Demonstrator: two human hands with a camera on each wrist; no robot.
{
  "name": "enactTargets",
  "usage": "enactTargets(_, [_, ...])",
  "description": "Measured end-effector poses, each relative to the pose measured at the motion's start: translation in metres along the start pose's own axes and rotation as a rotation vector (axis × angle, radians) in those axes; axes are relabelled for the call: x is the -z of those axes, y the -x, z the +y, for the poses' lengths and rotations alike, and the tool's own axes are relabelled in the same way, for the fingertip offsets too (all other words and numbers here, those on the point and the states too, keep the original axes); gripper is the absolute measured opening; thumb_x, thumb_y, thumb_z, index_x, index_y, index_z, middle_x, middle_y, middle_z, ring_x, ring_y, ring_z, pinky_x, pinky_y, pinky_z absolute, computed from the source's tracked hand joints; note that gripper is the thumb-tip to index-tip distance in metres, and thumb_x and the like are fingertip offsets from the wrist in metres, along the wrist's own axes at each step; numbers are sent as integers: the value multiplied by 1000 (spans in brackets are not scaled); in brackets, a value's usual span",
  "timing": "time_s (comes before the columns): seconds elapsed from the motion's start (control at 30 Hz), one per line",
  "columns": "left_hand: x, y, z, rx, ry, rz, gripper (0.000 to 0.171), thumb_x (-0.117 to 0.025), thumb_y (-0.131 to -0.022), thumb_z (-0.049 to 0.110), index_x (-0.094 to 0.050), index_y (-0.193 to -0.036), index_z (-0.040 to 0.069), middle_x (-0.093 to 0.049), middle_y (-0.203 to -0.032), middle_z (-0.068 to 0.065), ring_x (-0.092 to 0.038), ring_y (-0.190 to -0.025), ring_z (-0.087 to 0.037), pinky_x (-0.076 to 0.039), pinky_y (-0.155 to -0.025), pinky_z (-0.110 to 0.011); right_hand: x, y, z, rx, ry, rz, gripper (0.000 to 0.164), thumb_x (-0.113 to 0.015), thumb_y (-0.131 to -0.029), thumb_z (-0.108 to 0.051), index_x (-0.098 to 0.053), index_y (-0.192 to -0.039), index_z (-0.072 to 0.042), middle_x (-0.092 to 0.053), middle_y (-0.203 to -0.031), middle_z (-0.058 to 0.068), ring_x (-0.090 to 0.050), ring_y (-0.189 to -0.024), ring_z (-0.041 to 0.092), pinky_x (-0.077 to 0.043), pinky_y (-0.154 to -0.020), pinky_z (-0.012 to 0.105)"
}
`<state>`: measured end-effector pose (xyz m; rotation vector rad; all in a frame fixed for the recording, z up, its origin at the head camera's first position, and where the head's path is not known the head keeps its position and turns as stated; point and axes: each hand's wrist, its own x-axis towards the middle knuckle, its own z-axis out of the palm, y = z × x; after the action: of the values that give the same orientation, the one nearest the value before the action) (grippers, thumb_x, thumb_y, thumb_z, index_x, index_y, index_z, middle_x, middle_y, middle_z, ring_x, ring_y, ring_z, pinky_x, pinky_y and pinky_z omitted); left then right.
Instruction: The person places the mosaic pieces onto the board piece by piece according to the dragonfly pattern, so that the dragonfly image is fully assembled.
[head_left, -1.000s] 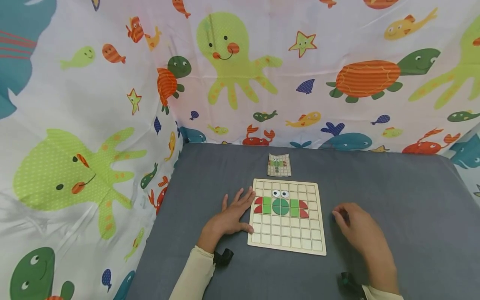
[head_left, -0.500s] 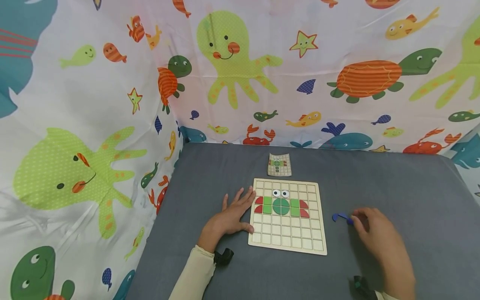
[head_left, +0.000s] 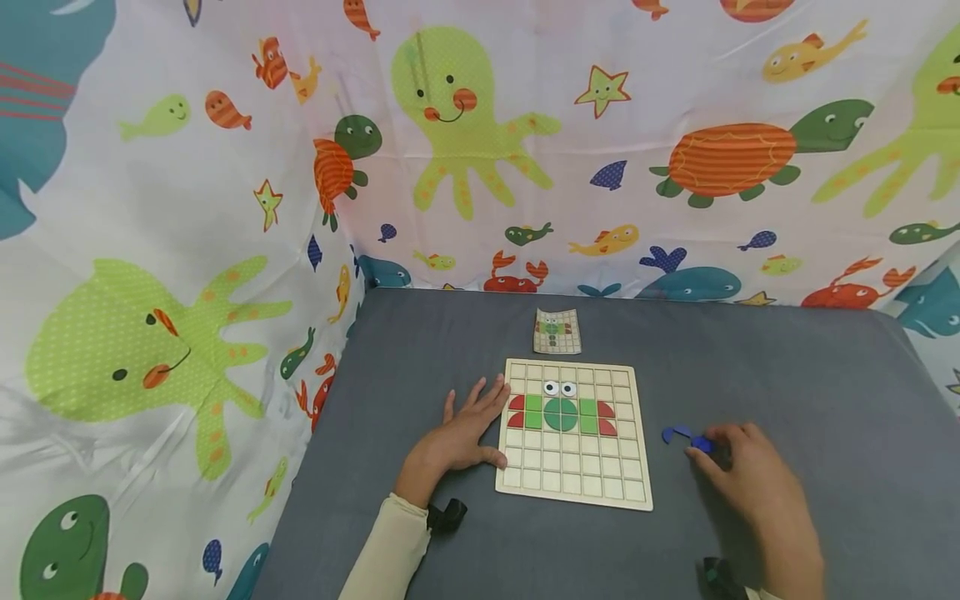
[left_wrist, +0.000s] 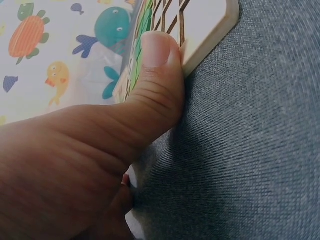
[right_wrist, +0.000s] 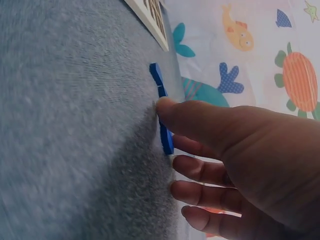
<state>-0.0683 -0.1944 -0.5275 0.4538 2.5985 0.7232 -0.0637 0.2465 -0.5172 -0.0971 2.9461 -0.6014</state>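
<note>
A wooden grid board (head_left: 573, 475) lies on the grey cloth, with red, light green and dark green pieces and two eye discs (head_left: 560, 388) set in it. My left hand (head_left: 453, 437) rests at the board's left edge, fingers spread; in the left wrist view its thumb (left_wrist: 157, 55) lies against the board's edge. Right of the board, my right hand (head_left: 753, 471) pinches a small flat blue piece (head_left: 702, 444) between thumb and index finger, low at the cloth. More blue pieces (head_left: 667, 435) lie just left of those fingertips. The other right fingers are loosely bent.
Behind the board lies a small pattern card (head_left: 557, 332) printed with a similar coloured figure on a grid. A white curtain (head_left: 510, 250) with sea animals rises along the back and left sides of the grey-covered table (head_left: 405, 350).
My right hand has moved a little right, away from the board, uncovering blue pieces on the cloth. Its thumb and index finger now close around one. The left hand and board stay put.
</note>
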Motion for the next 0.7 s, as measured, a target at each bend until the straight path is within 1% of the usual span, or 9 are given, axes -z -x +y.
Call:
enactTargets(0.13, [-1,0,-1,3,6,4,121,-85,-81,47,-9,-172,22,-1,-179,4,6,-165,-27,8,-125,-69,-4,-1,-3,-24,6,23,47,-82,-94,-34,-69,-119,4,-58,-110,23,-57,-90,33,-51,-77,58])
enactTargets(0.3, [-1,0,-1,4,12,4,121,-85,-81,47,-9,-172,22,-1,-179,4,6,-165,-26,9,-125,-68,-5,-4,-5,-27,5,26,41,-81,-94,-28,-70,-116,4,-60,-107,22,-57,-88,31,-51,-75,56])
enactTargets(0.43, [-1,0,-2,0,17,6,121,-85,-81,47,-9,-172,22,0,-179,5,7,-165,-26,10,-125,-68,-5,-5,-5,-14,0,26,40,-81,-92,-26,-70,-115,5,-62,-108,24,-60,-92,35,-52,-79,60])
enactTargets(0.53, [0,0,-2,-5,17,4,121,-84,-82,47,-9,-172,22,0,-179,4,7,-165,-26,10,-125,-68,-7,-5,-5,1,-11,44,38,-80,-90,-24,-70,-113,4,-64,-109,26,-62,-97,40,-51,-82,63])
enactTargets(0.7, [-1,0,-3,-11,24,6,121,-85,-81,46,-9,-172,22,-1,-179,3,6,-165,-27,9,-125,-68,-12,-5,-2,23,-27,87,36,-80,-88,-23,-70,-111,3,-66,-108,25,-64,-97,41,-51,-81,64])
